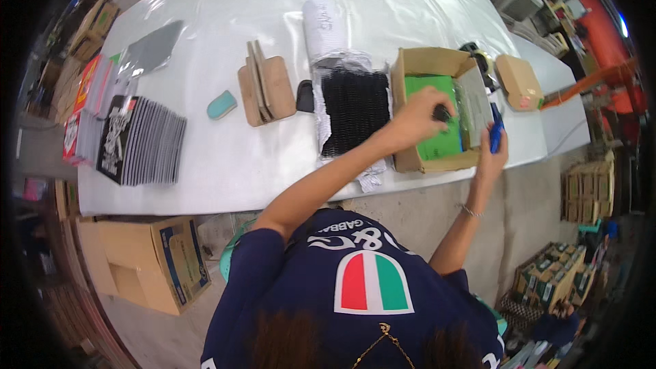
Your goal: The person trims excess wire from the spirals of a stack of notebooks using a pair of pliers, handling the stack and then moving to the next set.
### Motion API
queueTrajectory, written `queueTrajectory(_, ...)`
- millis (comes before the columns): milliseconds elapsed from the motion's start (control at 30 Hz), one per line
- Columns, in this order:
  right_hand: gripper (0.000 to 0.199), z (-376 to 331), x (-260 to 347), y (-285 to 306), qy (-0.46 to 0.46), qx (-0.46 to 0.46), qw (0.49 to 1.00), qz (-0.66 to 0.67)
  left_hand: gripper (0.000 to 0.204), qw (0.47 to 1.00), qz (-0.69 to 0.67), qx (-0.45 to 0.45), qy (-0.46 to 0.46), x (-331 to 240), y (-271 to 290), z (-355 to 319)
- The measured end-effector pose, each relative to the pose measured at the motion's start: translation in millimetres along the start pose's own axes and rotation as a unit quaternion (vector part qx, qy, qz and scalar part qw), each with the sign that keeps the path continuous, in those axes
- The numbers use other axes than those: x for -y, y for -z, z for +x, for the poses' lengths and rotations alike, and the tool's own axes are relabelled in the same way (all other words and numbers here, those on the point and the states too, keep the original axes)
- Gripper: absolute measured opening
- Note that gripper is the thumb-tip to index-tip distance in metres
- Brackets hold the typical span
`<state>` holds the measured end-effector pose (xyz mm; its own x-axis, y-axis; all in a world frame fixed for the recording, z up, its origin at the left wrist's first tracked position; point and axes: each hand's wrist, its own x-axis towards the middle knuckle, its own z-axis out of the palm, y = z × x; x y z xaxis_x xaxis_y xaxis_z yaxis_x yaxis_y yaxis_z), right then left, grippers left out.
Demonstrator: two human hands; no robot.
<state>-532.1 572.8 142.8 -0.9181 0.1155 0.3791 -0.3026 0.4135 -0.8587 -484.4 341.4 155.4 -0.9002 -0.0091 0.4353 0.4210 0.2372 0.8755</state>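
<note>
The fingers of the left hand (413, 119) are curled narrowly round a small black item (442, 113), blurred, so its kind cannot be told. They hold it above the green packets (441, 147) lying in an open cardboard box (404, 65), perhaps kept high so that the item clears the box's walls.

The fingers of the right hand (493, 154) are closed on a slim blue object (497, 130) at the box's right side; whether they also touch the wall cannot be told. Held upright there, it seems kept out of the left hand's way.

Just left of the box, black ridged pieces (355, 113) lie packed in rows on crumpled white paper (325, 119), probably wrapped that way to keep them together within easy reach. A white roll (324, 24) lies beyond them.

Farther left on the white surface (253, 0) are a wooden stand (279, 85), a teal block (221, 105) and a leaning row of black packs (150, 140), apparently set aside to leave working room. A brown carton (518, 82) sits right of the box.
</note>
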Motion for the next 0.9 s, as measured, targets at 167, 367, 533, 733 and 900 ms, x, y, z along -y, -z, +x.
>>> queueTrajectory(167,0.032,2.5,-27.3,39.9,-0.111,0.006,0.988,0.103,0.045,0.996,0.052,0.065,0.018,47.8,-61.7,18.1)
queueTrajectory(367,0.037,-0.4,14.2,15.6,-0.161,0.089,0.918,0.35,0.068,0.984,0.177,0.03,0.008,30.9,-50.8,-2.2)
queueTrajectory(533,0.049,-8.9,72.4,-47.2,-0.295,0.282,0.74,0.534,0.062,0.974,0.215,-0.071,0.032,1.7,39.7,-30.2)
queueTrajectory(733,0.057,-83.7,138.4,-139.8,-0.315,0.539,0.587,0.516,0.047,0.871,0.401,-0.279,0.051,-39.9,190.5,-117.8)
queueTrajectory(900,0.076,-181.5,174.6,-219.7,-0.119,0.672,0.695,0.227,0.03,0.779,0.454,-0.427,0.074,-101.0,314.8,-231.7)
